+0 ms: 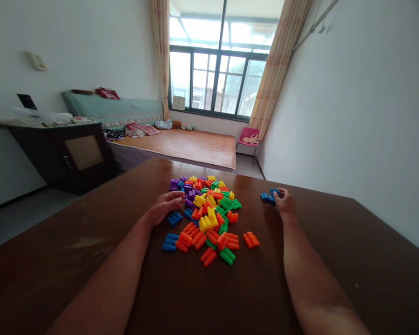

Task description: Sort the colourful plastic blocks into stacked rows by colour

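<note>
A heap of plastic building pieces [209, 202], shaped like joined bullets in purple, yellow, green, orange and blue, lies on the brown table [251, 288]. At the heap's left edge is my left hand [165, 206], its thumb and curled fingers close together beside purple pieces [189, 204]; whatever they may hold is hidden. A blue piece [174, 218] lies just below that hand. Off to the right, my right hand [285, 201] pinches a blue piece [273, 191] at the tabletop, partly covered by the fingers. Another blue piece [264, 197] lies right beside it.
A single orange piece [251, 239] lies apart, right of the heap. Beyond the table's far edge stands a bed [195, 144] with cloths on it. A dark cabinet [84, 153] stands at the left, and a pink chair [248, 136] is near the window.
</note>
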### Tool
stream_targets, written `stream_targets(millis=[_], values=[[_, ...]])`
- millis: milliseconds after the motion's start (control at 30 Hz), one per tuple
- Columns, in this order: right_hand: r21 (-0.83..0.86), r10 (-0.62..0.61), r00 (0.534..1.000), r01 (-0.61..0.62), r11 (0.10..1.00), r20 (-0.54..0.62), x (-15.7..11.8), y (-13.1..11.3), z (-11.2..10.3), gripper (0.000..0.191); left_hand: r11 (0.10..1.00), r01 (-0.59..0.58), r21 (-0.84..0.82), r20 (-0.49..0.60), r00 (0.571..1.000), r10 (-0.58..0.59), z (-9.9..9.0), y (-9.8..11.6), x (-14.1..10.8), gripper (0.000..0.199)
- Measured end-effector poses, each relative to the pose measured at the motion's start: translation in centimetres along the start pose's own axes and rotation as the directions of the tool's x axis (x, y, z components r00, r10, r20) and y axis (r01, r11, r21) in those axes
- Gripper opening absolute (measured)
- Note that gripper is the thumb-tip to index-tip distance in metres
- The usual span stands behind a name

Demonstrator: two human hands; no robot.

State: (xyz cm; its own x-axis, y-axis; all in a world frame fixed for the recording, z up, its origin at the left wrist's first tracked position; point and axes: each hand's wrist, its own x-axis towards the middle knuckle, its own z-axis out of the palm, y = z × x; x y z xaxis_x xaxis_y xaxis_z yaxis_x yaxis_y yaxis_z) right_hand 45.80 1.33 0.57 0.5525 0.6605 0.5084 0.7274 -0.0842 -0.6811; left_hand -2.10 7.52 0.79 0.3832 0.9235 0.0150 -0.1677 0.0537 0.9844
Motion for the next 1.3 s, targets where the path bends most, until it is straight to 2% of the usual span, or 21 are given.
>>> stream_targets(millis=[67,133,233,300,433,500,567,633,667,767,833,900,1000,1067,1200,1300], values=[[-0.046,0.02,1.0,-0.02,0.999,-0.015,0.1,0.3,0.4,0.033,1.0,0.006,0.004,-0.006,1.0,-0.006,0.0,-0.1,0.1,0.048],[-0.159,0.037,0.999,-0.042,0.986,-0.034,0.3,0.4,1.2,0.036,1.0,0.009,0.001,-0.012,1.0,-0.009,0.1,0.0,0.0,0.048],[-0.38,0.037,0.999,-0.049,0.924,-0.039,0.4,0.4,2.1,0.04,1.0,0.013,-0.003,-0.02,1.0,-0.013,0.3,0.3,-0.1,0.048],[-0.467,0.039,0.999,-0.042,0.883,-0.017,0.2,0.3,2.2,0.044,1.0,0.011,-0.008,-0.025,1.0,-0.011,0.4,0.5,-0.2,0.049],[-0.523,0.034,0.999,-0.024,0.852,0.009,-0.4,0.1,1.8,0.049,1.0,0.003,-0.018,-0.026,1.0,-0.004,0.4,0.4,-0.2,0.05],[-0.507,-0.008,0.999,-0.015,0.862,-0.044,-0.5,0.1,1.6,0.048,1.0,0.003,-0.015,-0.031,1.0,-0.003,0.3,0.3,-0.1,0.048],[-0.479,-0.054,0.989,-0.02,0.877,-0.14,-0.5,0.1,1.6,0.047,0.999,-0.032,0.005,-0.088,0.996,0.032,0.1,0.2,0.1,0.046],[-0.45,-0.104,0.973,0.0,0.893,-0.206,-0.4,0.2,1.8,0.046,0.993,-0.112,0.047,-0.215,0.969,0.12,-0.2,0.2,0.3,0.045],[-0.437,-0.135,0.968,0.029,0.899,-0.212,-0.3,0.3,1.9,0.045,0.984,-0.155,0.083,-0.288,0.942,0.173,-0.3,0.2,0.4,0.043],[-0.386,-0.257,0.953,0.18,0.905,-0.157,-0.3,0.3,2.6,0.042,0.949,-0.209,0.236,-0.415,0.861,0.293,-0.7,0.0,0.7,0.037],[-0.343,-0.333,0.935,0.276,0.898,-0.12,-0.4,0.0,3.2,0.041,0.916,-0.201,0.346,-0.394,0.855,0.336,-0.9,-0.2,0.9,0.032],[-0.297,-0.391,0.917,0.353,0.887,-0.08,-0.6,-0.5,3.8,0.04,0.853,-0.213,0.476,-0.31,0.867,0.39,-1.0,-0.6,1.0,0.028],[-0.226,-0.434,0.901,0.42,0.879,-0.012,-1.1,-1.5,4.4,0.04,0.703,-0.23,0.674,-0.155,0.886,0.438,-0.7,-1.3,1.1,0.03],[-0.195,-0.438,0.899,0.434,0.88,0.023,-1.5,-2.2,4.7,0.04,0.61,-0.195,0.768,-0.09,0.911,0.403,-0.3,-1.6,0.9,0.038],[-0.186,-0.443,0.895,0.446,0.876,0.057,-2.0,-3.3,4.8,0.038,0.478,-0.112,0.871,-0.044,0.952,0.303,0.1,-1.8,0.6,0.044],[-0.17,-0.443,0.893,0.45,0.877,0.08,-2.3,-4.0,4.7,0.037,0.455,-0.083,0.887,-0.074,0.946,0.317,0.2,-1.7,0.6,0.036]])
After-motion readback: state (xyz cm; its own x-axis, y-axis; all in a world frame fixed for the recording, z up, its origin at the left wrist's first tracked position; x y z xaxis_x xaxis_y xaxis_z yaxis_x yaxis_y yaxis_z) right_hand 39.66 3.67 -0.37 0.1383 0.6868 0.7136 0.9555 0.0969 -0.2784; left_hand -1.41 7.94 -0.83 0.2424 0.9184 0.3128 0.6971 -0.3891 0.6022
